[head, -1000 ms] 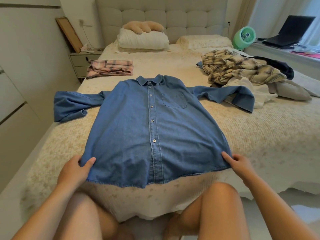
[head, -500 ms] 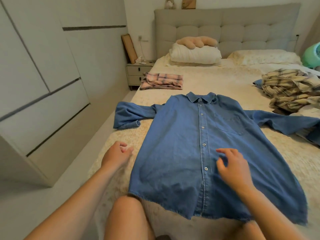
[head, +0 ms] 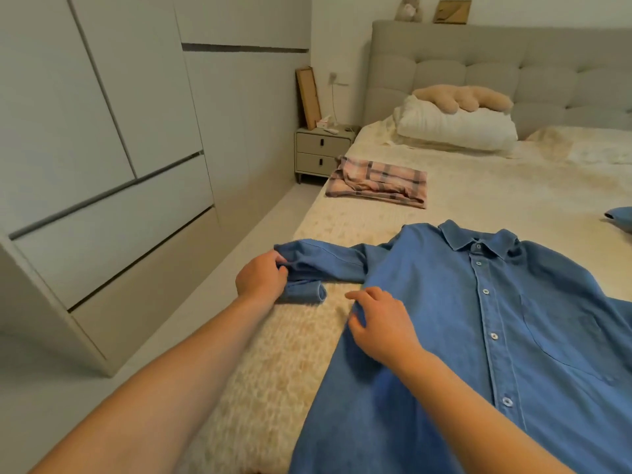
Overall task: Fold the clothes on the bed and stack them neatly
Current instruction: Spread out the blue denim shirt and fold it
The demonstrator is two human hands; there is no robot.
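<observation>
A blue denim shirt (head: 478, 336) is laid flat, front up and buttoned, on the bed (head: 478, 200), whose cover is a cream, nubbly knit. The collar points toward the padded grey headboard (head: 513, 63); a stitched patch pocket and a row of pale round buttons are seen on the front. The sleeve (head: 325, 265) on the bed's edge side is stretched outward and doubled back on itself, its cuff forming a soft roll. The left hand (head: 261, 278) is closed around that sleeve near the fold — fingers curled into the cloth. The right hand (head: 379, 323) is set on the shirt's side seam just below the armpit, fingers bent and pinching the fabric edge. Further up the bed, a folded pink plaid garment (head: 376, 183) lies as a flat rectangle near the edge. A white ribbed pillow (head: 455, 128) is topped by a tan plush cushion (head: 465, 97) — both against the headboard.
</observation>
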